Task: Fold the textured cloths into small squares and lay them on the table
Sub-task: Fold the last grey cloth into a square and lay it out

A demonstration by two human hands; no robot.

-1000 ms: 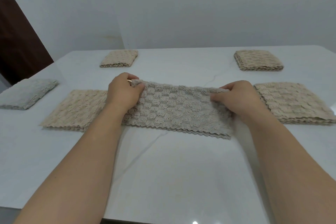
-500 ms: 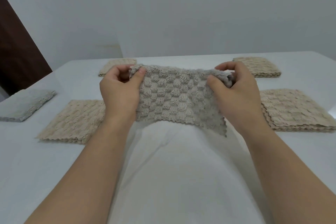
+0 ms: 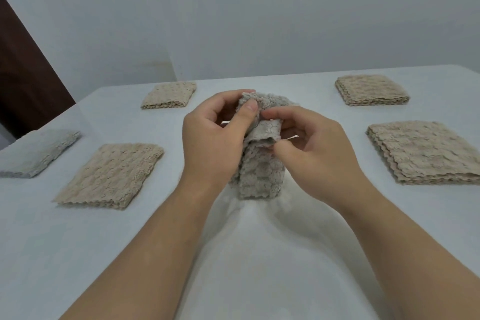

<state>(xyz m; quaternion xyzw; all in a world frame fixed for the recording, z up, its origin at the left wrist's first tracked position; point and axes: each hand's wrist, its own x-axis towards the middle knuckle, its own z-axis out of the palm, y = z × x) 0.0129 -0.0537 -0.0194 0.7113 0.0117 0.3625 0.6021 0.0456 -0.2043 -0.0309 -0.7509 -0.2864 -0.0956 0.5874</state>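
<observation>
A grey-beige textured cloth [image 3: 259, 176] hangs doubled over above the middle of the white table [image 3: 246, 254]. My left hand [image 3: 215, 138] pinches its top corners between thumb and fingers. My right hand [image 3: 309, 145] is close against the left one and pinches the cloth's upper fold. The cloth's lower edge hangs just above the tabletop. Folded beige cloths lie around it: one at near left [image 3: 109, 176], one at far left [image 3: 168, 95], one at far right [image 3: 371, 91].
A stack of flat beige cloths [image 3: 426, 150] sits at near right. A folded grey cloth [image 3: 36, 150] lies at the left table edge. A dark brown door [image 3: 23, 80] stands behind the table's left corner, and a pale wall runs behind.
The cloth has been lifted off the table, and my hands have come together at its top, bringing its two ends together so that it hangs folded in half.
</observation>
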